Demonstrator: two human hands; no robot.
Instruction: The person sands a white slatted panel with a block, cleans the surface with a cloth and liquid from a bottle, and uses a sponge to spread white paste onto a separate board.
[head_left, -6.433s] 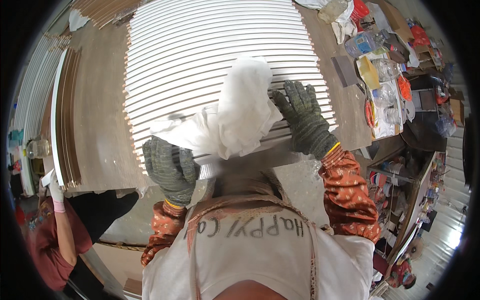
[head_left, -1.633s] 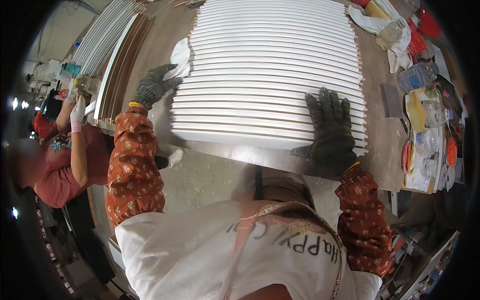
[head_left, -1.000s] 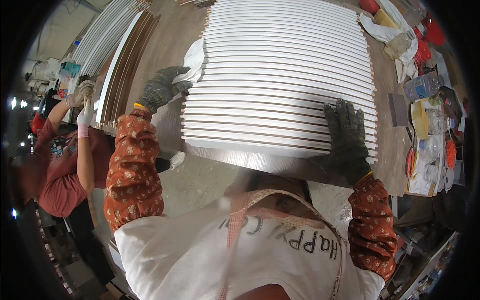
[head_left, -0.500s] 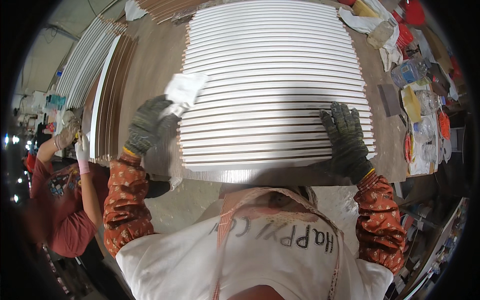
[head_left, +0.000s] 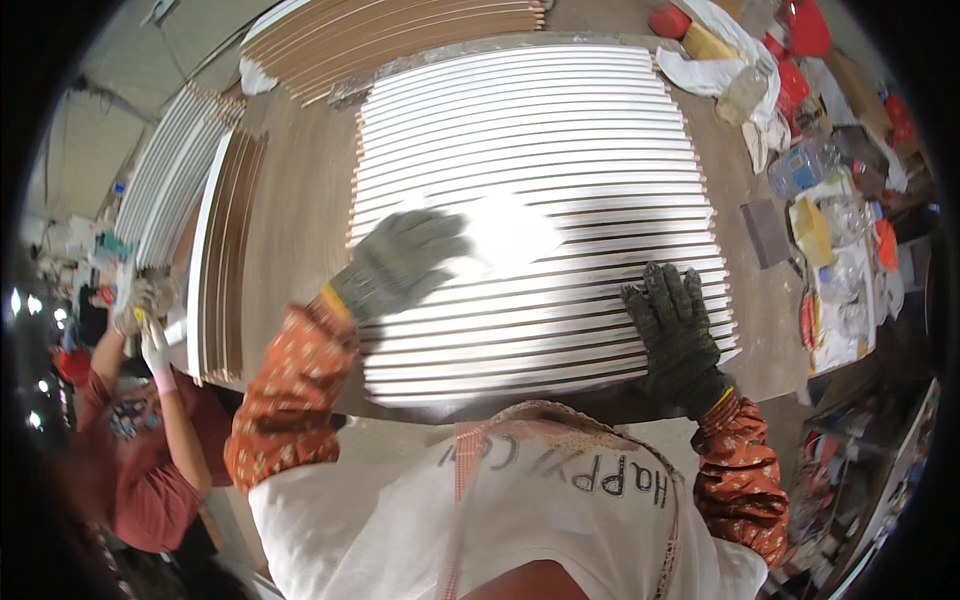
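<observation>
A row of long white strips [head_left: 520, 130] lies side by side across the table, with thin dark gaps between them and brownish ends. My left hand [head_left: 402, 262], in a dark grey-green glove, is over the left part of the strips. At its fingertips is a bright white cloth [head_left: 512, 235], blurred and resting over the middle of the row. How the fingers grip it is partly hidden. On the right end of the near strips my gloved right hand [head_left: 676, 335] lies flat, fingers spread, holding nothing.
Brown strips [head_left: 390, 40] lie along the far edge of the table [head_left: 290, 190]. Further white strips [head_left: 175, 170] stand at the left, near a co-worker's gloved hands [head_left: 150, 335]. Plastic bottles [head_left: 795, 170], a yellow sponge [head_left: 815, 232] and a dark block [head_left: 765, 235] sit at the right.
My left hand has swept the white cloth rightward from the left edge onto the middle of the strips. My right hand stays flat on them. The whole view has shifted, showing more of the far side.
</observation>
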